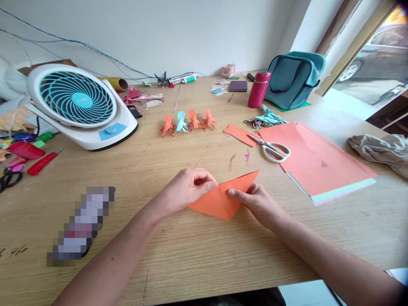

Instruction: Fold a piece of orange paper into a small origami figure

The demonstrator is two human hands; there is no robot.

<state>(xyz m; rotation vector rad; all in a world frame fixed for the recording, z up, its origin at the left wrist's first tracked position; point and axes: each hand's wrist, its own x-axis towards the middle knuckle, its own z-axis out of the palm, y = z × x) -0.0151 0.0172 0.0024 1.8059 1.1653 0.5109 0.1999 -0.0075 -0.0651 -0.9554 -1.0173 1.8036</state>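
Observation:
A folded orange paper (223,197) lies on the wooden table (197,250) in front of me, creased into triangular flaps. My left hand (188,187) is curled over its left edge, fingers pinching a flap near the centre fold. On the paper's right side rests my right hand (255,202), thumb and fingers pressing and gripping the paper. A row of finished origami figures (188,121), orange ones and a light blue one, stands further back.
White-handled scissors (272,148) lie on a stack of orange paper sheets (318,161) at the right. A white and teal fan (79,104) stands at left, a red utility knife (43,162) beside it. A pink flask (259,89) and teal bag (295,78) sit behind.

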